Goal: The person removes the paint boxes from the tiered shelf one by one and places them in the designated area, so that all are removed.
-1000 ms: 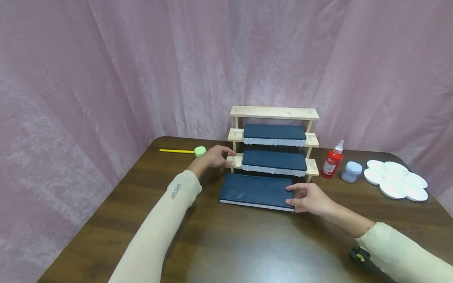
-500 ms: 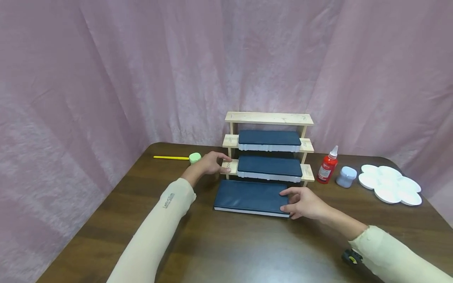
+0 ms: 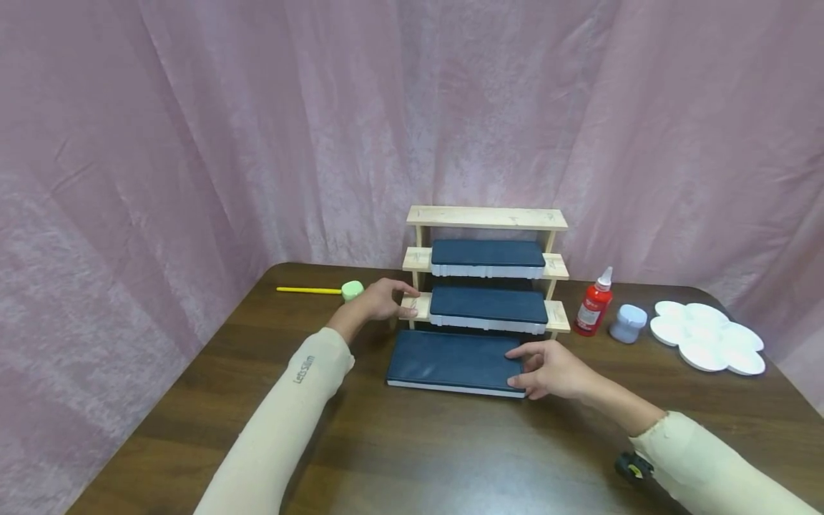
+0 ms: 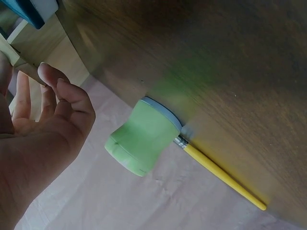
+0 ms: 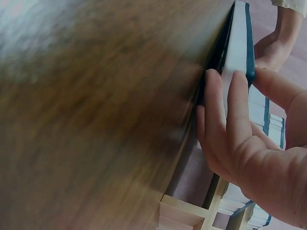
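Observation:
A dark blue notebook (image 3: 453,357) with white page edges lies flat on the table before a stepped wooden rack (image 3: 486,217). My right hand (image 3: 555,370) pinches its right edge; the right wrist view shows the thumb on the cover and fingers against the page edges (image 5: 235,52). At the rack's left side, my left hand (image 3: 380,300) grips the end of the lowest shelf with thumb and fingers; part of that hold is out of the left wrist view. Two more blue-topped, white-sided items, an upper one (image 3: 487,252) and a lower one (image 3: 488,304), rest on the middle and lowest shelves.
Left of the rack stand a green paint jar (image 4: 146,136) and a yellow-handled brush (image 3: 309,290). On the right are a red bottle (image 3: 592,307), a pale blue jar (image 3: 627,323) and a white flower-shaped palette (image 3: 704,336). Pink curtain (image 3: 322,129) hangs behind the table.
The head view has shifted a little, so everything sits slightly lower and further left. Both hands keep their holds, and the notebook stays in place before the rack.

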A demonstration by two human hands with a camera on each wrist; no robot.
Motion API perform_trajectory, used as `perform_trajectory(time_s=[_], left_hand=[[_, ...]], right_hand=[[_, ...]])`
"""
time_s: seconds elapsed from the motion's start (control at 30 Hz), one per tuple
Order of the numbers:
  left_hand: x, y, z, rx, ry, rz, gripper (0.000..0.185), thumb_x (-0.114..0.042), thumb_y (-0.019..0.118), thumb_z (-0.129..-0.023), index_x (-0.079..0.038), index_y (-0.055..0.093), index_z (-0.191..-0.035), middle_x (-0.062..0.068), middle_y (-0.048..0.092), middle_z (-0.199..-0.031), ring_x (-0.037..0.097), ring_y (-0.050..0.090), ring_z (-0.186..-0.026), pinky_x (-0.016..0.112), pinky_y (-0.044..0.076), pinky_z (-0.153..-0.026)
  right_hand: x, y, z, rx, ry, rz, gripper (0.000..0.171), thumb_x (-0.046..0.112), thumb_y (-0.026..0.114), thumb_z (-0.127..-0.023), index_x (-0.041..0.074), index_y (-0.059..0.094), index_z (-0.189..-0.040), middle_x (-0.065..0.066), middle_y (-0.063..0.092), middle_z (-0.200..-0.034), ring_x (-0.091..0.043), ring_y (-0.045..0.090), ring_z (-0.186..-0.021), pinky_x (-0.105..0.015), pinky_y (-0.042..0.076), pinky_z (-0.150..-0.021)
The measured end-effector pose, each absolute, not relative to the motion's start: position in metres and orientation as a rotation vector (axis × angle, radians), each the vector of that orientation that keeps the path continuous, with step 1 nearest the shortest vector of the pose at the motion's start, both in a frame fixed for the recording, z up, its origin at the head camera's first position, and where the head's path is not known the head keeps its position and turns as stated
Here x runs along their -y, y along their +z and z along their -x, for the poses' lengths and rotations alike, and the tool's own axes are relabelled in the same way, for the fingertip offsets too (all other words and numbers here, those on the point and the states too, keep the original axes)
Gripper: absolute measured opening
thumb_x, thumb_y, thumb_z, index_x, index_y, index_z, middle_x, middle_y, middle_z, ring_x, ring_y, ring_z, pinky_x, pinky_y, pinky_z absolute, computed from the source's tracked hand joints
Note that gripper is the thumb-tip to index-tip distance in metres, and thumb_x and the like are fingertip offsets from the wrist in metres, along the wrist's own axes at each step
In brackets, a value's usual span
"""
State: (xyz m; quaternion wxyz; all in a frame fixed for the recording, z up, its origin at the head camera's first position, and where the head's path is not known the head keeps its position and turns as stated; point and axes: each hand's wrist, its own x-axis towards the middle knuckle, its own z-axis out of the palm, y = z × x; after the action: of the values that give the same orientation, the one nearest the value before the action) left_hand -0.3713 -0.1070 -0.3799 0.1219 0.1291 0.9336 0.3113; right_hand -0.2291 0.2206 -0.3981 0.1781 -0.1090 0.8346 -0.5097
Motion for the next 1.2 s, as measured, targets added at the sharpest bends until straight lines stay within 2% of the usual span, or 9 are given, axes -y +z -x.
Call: perform_trajectory(time_s=[0.3, 0.77, 1.2], left_hand=[[0.108, -0.379, 0.371, -2.732, 0.9, -0.387, 0.044, -0.028, 0.081, -0.084, -0.023, 0.069, -0.126, 0.012, 0.051, -0.146, 0.033, 0.043, -0.134, 0.053, 0.036, -0.109], [0.108, -0.381, 0.369, -2.703, 0.94, -0.398, 0.043, -0.029, 0.081, -0.084, -0.024, 0.069, -0.125, 0.011, 0.05, -0.147, 0.032, 0.042, -0.134, 0.052, 0.035, -0.11], [0.111, -0.383, 0.37, -2.704, 0.953, -0.385, 0.042, -0.029, 0.081, -0.084, -0.025, 0.07, -0.124, 0.011, 0.05, -0.146, 0.032, 0.044, -0.131, 0.053, 0.036, -0.108]], right_hand=[[-0.217, -0.392, 0.229, -2.391, -1.385, 0.328, 0.051, 0.009, 0.079, -0.083, -0.006, 0.061, -0.128, -0.021, 0.06, -0.1, -0.024, 0.069, -0.067, -0.039, 0.059, -0.065], [-0.221, -0.395, 0.23, -2.422, -1.314, 0.369, 0.05, 0.008, 0.079, -0.083, -0.006, 0.061, -0.127, -0.013, 0.064, -0.087, -0.021, 0.066, -0.069, -0.037, 0.059, -0.065], [-0.227, -0.374, 0.234, -2.568, -1.276, 0.476, 0.043, 0.011, 0.078, -0.085, -0.006, 0.064, -0.122, -0.013, 0.071, -0.095, -0.024, 0.066, -0.074, -0.036, 0.059, -0.062]])
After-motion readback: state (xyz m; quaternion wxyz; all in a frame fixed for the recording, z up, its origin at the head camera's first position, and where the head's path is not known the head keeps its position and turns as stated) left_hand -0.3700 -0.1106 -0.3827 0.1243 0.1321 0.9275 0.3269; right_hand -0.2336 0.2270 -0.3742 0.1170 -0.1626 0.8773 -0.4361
